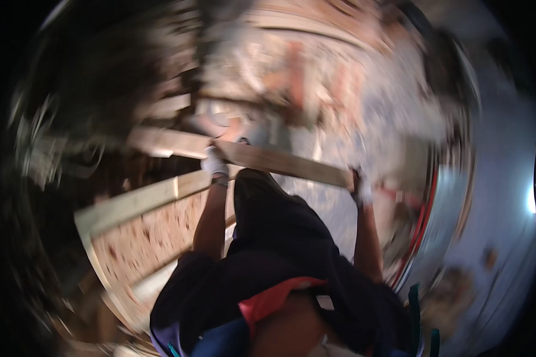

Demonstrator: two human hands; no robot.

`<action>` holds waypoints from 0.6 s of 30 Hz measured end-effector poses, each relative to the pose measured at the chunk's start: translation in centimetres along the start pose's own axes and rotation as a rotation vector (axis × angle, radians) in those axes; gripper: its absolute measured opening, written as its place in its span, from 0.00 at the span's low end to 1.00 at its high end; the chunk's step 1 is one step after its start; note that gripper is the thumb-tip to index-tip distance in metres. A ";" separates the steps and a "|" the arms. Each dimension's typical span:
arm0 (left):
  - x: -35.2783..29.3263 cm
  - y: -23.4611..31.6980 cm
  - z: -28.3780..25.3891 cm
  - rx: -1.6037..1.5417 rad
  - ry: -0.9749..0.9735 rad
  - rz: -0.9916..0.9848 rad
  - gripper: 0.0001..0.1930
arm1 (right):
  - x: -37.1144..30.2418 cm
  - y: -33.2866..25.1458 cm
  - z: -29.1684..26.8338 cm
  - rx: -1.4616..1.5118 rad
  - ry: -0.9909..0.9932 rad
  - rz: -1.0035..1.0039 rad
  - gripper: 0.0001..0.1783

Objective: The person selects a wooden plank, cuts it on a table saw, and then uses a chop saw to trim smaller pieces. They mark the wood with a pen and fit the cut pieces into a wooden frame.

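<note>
A long wooden plank (286, 163) lies crosswise in front of my body, its left end farther away than its right. My left hand (215, 163), in a pale glove, grips it left of the middle. At the plank's right end my right hand (361, 189), gloved too, is closed around the wood. Below the plank on the left is a wooden frame (134, 205) with pale edge boards and a reddish-brown speckled panel (155, 232) inside it. My left forearm passes over part of this frame.
Blurred wood scraps and debris (315, 77) cover the ground ahead. A red-edged grey panel (432, 214) stands to the right, by a pale wall (512, 119) with a bright light. Dark, smeared clutter (59, 149) fills the left side.
</note>
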State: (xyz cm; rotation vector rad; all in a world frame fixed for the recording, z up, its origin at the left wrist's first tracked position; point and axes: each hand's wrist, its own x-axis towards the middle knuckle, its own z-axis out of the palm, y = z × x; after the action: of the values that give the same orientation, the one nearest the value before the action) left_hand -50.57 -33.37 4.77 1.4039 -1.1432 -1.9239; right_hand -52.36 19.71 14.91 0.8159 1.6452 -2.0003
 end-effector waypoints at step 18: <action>-24.5 -12.3 6.6 0.369 -0.980 -0.479 0.25 | -35.2 19.4 -18.8 0.106 0.672 -0.351 0.30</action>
State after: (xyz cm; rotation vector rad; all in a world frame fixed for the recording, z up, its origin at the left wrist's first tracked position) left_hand -47.21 -5.54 7.87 0.9061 -1.7612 -3.0295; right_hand -10.46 32.52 22.12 1.4416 2.1784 -2.2002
